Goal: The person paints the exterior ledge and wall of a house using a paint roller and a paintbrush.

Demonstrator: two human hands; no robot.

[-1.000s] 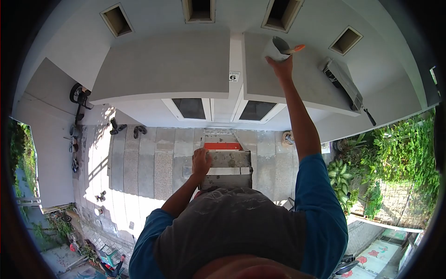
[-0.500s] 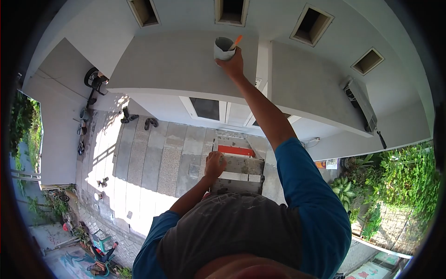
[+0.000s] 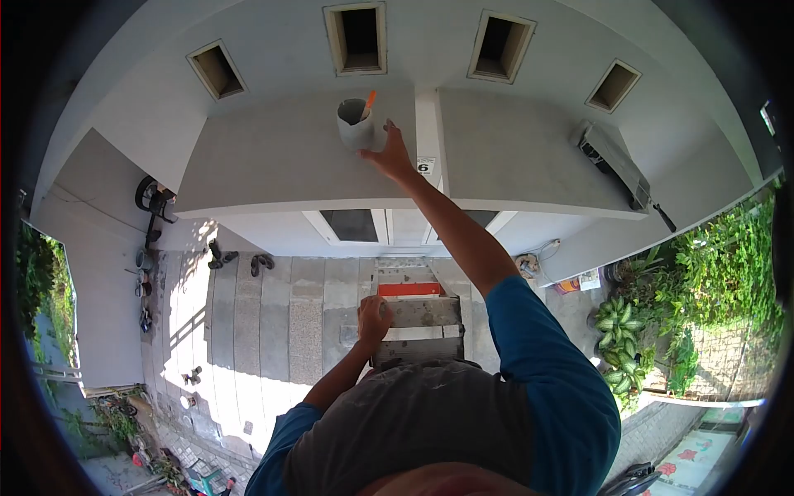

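A whitish paint container [image 3: 356,131] with a ragged rim stands on the grey concrete ledge [image 3: 273,157]. An orange brush handle [image 3: 371,101] sticks up out of it. My right hand [image 3: 390,155] is beside the container, thumb near its base and fingers spread apart at its right side. Lower down, my left hand [image 3: 375,318] has its fingers curled at the left edge of a dusty grey stepladder [image 3: 418,312] with a red bar [image 3: 411,289], close in front of my body.
Several square openings [image 3: 357,40] line the wall above the ledge. A metal-framed fixture [image 3: 614,165] rests on the ledge's right part. Far below lie the paved floor [image 3: 306,331], dark shoes [image 3: 262,264] and leafy plants [image 3: 616,331]. A parked motorcycle wheel [image 3: 149,194] shows at left.
My right hand has let go of the container, which now stands on the ledge. The view has shifted, while my left hand stays at the stepladder.
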